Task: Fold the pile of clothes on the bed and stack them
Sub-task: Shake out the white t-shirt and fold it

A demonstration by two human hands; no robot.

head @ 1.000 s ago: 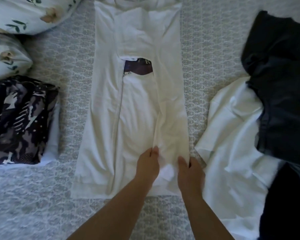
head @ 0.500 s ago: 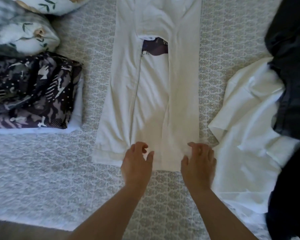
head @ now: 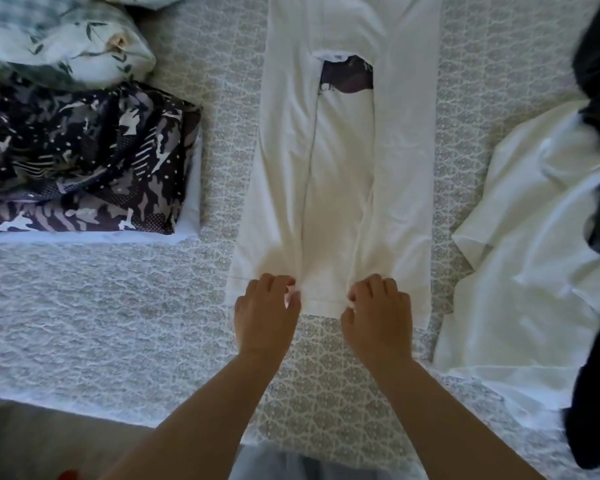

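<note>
At bed's near edge: left hand [head: 265,311] and right hand [head: 378,313] pinch white T-shirt [head: 343,161] hem.
Done: patterned stack [head: 84,161], left of shirt.
Left: crumpled pile [head: 541,244], right.

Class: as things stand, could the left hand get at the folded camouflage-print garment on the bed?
Probably yes. The left hand pinches the white shirt hem; bare bedspread separates it from the camouflage-print garment, nothing between.

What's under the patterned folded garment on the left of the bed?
The patterned folded garment sits on a white folded item, visible only as a strip along its right and near edges. Anything else beneath is covered.
</note>
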